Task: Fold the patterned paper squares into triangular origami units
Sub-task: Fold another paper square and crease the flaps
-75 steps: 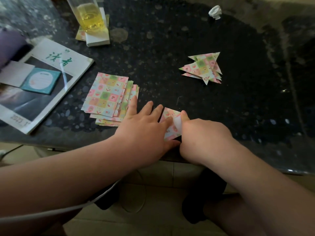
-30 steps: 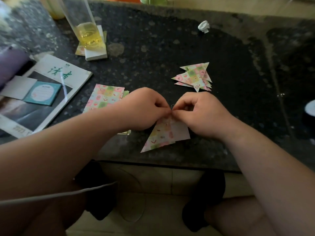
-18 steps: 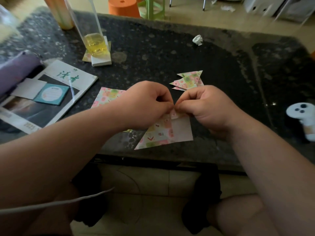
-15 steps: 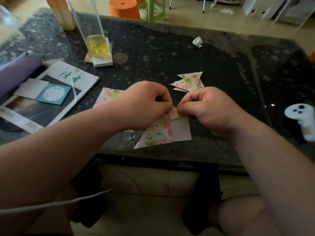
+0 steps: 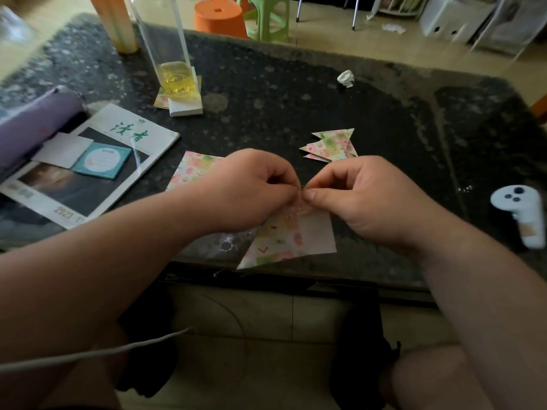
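Both hands work one paper [image 5: 288,238] held just above the near edge of the tabletop [image 5: 296,108]: the left hand [image 5: 251,187] and the right hand [image 5: 364,202] each pinch its top corner between thumb and curled fingers, fingertips nearly meeting. The sheet is partly folded, with a patterned flap on the left and the plain back showing on the right, so this unit looks about midway. One small pile of finished triangles [image 5: 331,145] lies beyond the right hand; I count at least three overlapping, perhaps more. One stack of unfolded squares [image 5: 192,168] sits behind the left hand, mostly hidden, so its number cannot be told; plenty seems left to fold
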### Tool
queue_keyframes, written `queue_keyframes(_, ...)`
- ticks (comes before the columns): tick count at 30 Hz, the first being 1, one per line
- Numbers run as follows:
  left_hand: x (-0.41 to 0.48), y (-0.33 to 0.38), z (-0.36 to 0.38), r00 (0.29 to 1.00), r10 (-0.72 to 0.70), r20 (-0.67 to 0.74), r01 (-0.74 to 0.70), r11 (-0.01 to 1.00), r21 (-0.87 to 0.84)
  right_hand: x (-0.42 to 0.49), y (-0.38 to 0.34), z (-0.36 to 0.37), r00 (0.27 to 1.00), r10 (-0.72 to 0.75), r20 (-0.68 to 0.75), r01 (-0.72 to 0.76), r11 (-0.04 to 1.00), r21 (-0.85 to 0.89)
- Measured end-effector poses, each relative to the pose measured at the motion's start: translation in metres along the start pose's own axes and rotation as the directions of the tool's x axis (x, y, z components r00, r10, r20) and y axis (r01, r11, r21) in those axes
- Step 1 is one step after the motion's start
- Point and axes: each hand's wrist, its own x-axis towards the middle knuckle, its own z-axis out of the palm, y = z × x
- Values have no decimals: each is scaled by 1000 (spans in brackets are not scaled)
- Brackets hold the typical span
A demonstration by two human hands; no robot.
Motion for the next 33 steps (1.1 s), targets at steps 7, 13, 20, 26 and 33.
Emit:
queue_keyframes(7,0,3,0,1000,-15,-3,15,998,-61,3,-1,-3,997,73,36,-72,997,-11)
queue_keyframes(13,2,6,-7,996,-46,81,49,998,-43,6,4,-4,997,52,65,-51,999,-19)
queue_keyframes(20,4,4,-11,987,-40,153,44,999,-24,7,5,-9,993,26,114,-25,1000,-13)
queue_keyframes(26,7,-16,-21,994,-100,43,97,994,55,9,12,-28,993,91,-77,-84,992,94)
queue_keyframes(33,-7,-23,6,982,-58,178,97,971,-219,17,20,-11,927,300,-224,-171,872,459)
